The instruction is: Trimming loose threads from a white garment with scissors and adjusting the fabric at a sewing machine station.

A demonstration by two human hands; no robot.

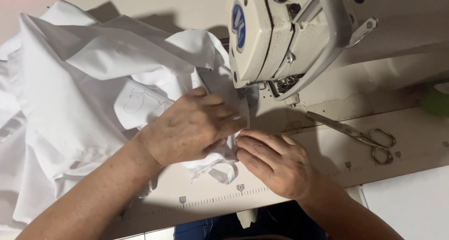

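- At the centre of the frame, the left hand (pixel 189 128) lay palm-down on a crumpled white cotton garment (pixel 79 95), fingers stretched flat toward the right and pressing the cloth to the table rather than pinching it.
- Just below and to the right, the right hand (pixel 273 163) rested with its fingers together and curled slightly, the fingertips (pixel 243 144) pressing a folded edge of the white garment right beside the left hand's fingertips (the two hands were touching or very nearly so; whether any cloth was pinched under the right hand could not be told).
- Most of the garment was heaped across the left half of the frame, with a thin strip of it (pixel 217 170) looping out beneath the hands toward the lower centre.
- Above the hands, in the upper centre, stood the cream-coloured head of an industrial sewing machine (pixel 280 29), its metal presser foot (pixel 283 83) just to the upper right of the left hand's fingertips.
- To the right, a pair of steel scissors (pixel 360 137) lay closed on the pale beige sewing table (pixel 421 142), well apart from both hands.
- Along the table's near edge ran a printed ruler scale (pixel 210 202).
- At the right edge showed part of a blurred green object (pixel 437 102).
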